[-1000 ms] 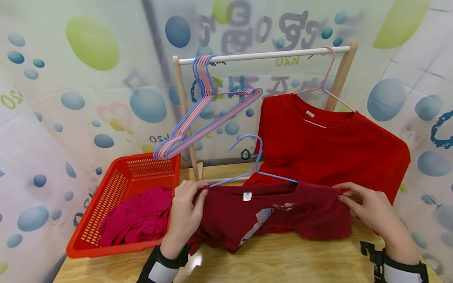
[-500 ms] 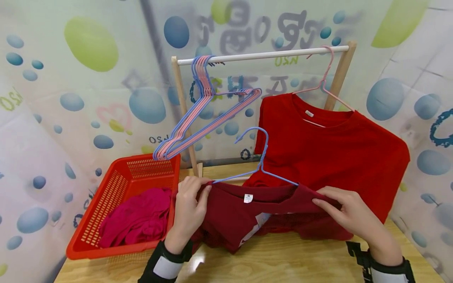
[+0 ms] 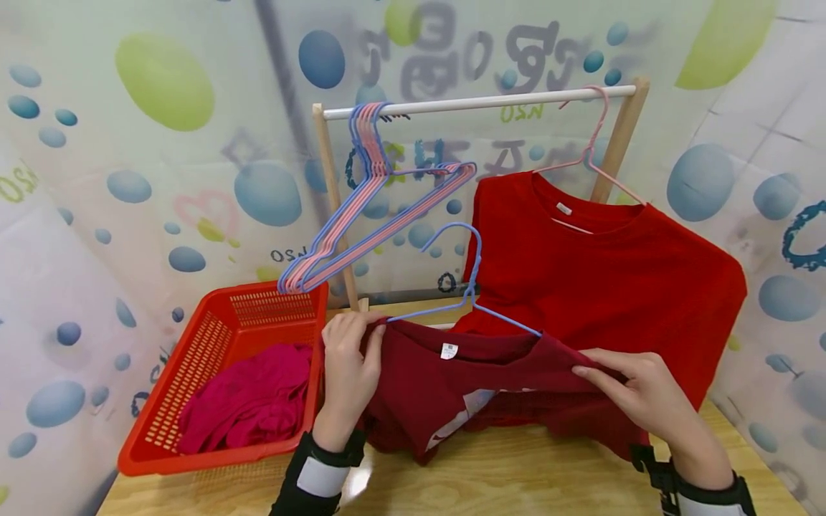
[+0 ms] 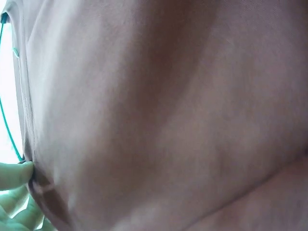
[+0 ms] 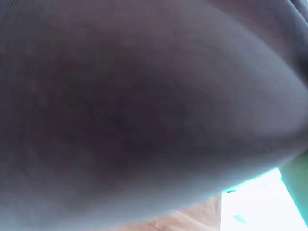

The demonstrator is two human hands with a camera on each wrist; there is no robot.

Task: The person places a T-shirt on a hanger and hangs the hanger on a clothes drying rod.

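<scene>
A dark red T-shirt [image 3: 419, 380] with a white neck label hangs above the table on a blue hanger [image 3: 475, 276], whose arms go in through the neckline. My left hand [image 3: 351, 365] pinches the shirt's left shoulder near the hanger arm, thumb in front. On the other side my right hand [image 3: 635, 390] pinches the right shoulder between thumb and fingers. In the left wrist view the shirt cloth [image 4: 159, 106] fills most of the picture, with fingertips [image 4: 17, 175] at its edge. Blurred cloth [image 5: 144, 106] covers most of the right wrist view.
Behind stands a rack with a white rail [image 3: 477, 104]. Several blue and pink hangers [image 3: 371, 193] hang at its left, and a bright red T-shirt [image 3: 600, 279] on a pink hanger [image 3: 590, 154] at its right. A red basket [image 3: 168, 380] holds magenta cloth [image 3: 252, 401] on the wooden table [image 3: 484, 480].
My right hand has shifted left along the shirt's shoulder, and my left hand has risen slightly. The blue hanger's hook stands higher than a second ago.
</scene>
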